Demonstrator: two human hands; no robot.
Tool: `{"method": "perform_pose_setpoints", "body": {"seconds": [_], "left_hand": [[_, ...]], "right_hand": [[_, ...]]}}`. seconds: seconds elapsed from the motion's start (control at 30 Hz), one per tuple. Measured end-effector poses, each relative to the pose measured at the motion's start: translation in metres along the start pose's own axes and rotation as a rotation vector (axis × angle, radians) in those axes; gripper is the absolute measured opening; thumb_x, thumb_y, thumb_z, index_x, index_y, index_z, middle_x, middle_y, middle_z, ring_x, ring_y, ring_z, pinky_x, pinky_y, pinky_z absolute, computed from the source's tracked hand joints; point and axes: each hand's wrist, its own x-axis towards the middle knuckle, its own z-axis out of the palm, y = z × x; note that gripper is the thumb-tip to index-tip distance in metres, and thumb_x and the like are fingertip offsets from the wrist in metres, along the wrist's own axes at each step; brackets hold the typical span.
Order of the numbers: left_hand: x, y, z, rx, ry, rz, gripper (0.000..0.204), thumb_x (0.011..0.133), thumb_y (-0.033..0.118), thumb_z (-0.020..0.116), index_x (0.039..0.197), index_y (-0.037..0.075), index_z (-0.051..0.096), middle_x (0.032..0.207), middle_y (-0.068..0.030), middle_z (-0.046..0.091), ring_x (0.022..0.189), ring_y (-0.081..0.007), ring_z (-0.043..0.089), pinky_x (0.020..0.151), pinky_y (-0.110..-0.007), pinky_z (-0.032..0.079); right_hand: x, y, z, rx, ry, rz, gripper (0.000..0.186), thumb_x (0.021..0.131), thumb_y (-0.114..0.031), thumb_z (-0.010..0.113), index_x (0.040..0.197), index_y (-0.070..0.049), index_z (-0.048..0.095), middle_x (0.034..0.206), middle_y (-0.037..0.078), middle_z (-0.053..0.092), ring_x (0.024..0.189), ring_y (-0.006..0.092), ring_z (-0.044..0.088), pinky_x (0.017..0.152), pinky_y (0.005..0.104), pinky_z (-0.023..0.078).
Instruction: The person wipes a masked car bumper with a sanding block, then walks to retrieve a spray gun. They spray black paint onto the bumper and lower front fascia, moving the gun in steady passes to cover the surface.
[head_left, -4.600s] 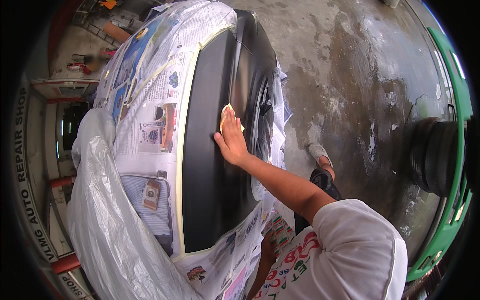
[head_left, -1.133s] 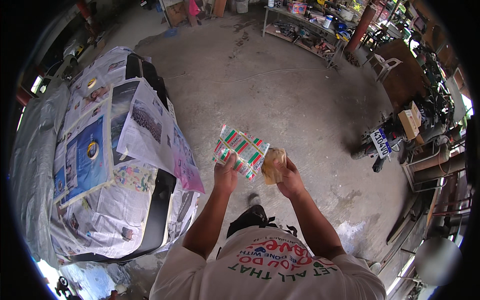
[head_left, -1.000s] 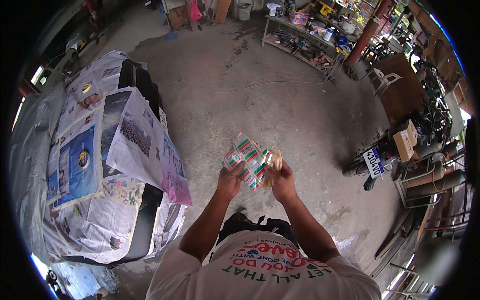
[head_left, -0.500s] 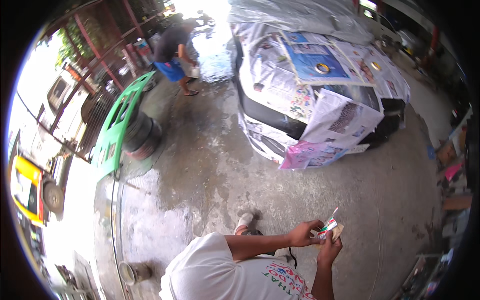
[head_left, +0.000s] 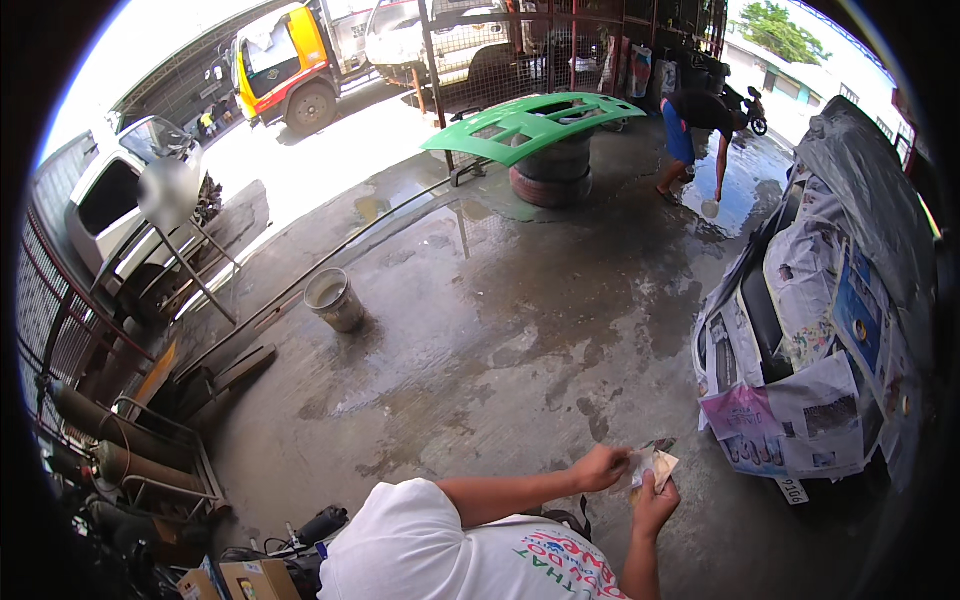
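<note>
In front of my white shirt I hold a small crinkled packet (head_left: 660,466), whitish with a tan piece. My right hand (head_left: 655,503) is closed round its lower part, the thumb lying on its face. My left hand (head_left: 602,468) is at the packet's left side, fingers pinched together at its edge. What lies between the left fingertips is too small and blurred to tell. Whether the tan piece is inside the packet or behind it, I cannot tell.
A car (head_left: 790,400) masked with newspaper and plastic stands right. Ahead, a green bumper (head_left: 535,125) rests on stacked tires (head_left: 552,178). A person (head_left: 695,135) bends over wet floor. A bucket (head_left: 334,300) stands left, gas cylinders (head_left: 150,465) and cardboard box (head_left: 262,580) lower left.
My view has swung left, so the car now sits at the right edge. The packet's red and green print no longer shows. My left fingers have shifted slightly away from the right hand.
</note>
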Motion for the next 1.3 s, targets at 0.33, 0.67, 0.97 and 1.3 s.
{"method": "perform_pose_setpoints", "body": {"seconds": [0.33,0.67,0.97,1.3], "left_hand": [[-0.157,0.036,-0.028,0.41,0.033,-0.169,0.026,0.088,0.014,0.061,0.111,0.005,0.069,0.086,-0.0251,0.07,0.079,-0.0476,0.067,0.072,-0.055,0.054],[-0.166,0.114,0.146,0.303,-0.324,0.087,0.023,0.085,0.012,0.063,0.105,0.003,0.071,0.087,-0.0263,0.07,0.084,-0.0472,0.068,0.076,-0.051,0.056],[-0.17,0.188,0.429,0.33,-0.594,0.139,0.035,0.094,0.019,0.06,0.125,0.005,0.067,0.089,-0.0278,0.07,0.085,-0.0448,0.071,0.073,-0.052,0.055],[-0.151,0.25,0.684,0.504,-0.962,0.603,0.038,0.097,0.014,0.049,0.128,-0.008,0.053,0.081,-0.0255,0.072,0.069,-0.0424,0.072,0.058,-0.054,0.057]], "right_hand": [[-0.138,-0.01,-0.012,0.006,-0.004,0.262,0.028,0.099,-0.014,0.066,0.117,0.008,0.069,0.107,0.016,0.076,0.096,0.0274,0.074,0.086,0.038,0.056],[-0.208,-0.035,-0.177,1.053,-0.029,0.533,0.035,0.101,-0.013,0.06,0.133,0.0,0.059,0.128,0.012,0.066,0.115,0.0263,0.066,0.101,0.041,0.051],[-0.258,0.074,-0.457,-0.32,-0.023,0.375,0.031,0.086,-0.01,0.061,0.116,-0.006,0.068,0.108,0.026,0.07,0.107,0.0484,0.063,0.086,0.0529,0.054],[-0.28,0.234,-0.655,0.304,0.428,0.746,0.028,0.093,-0.009,0.069,0.119,-0.001,0.071,0.11,0.008,0.075,0.097,0.0161,0.07,0.083,0.0345,0.056]]}}
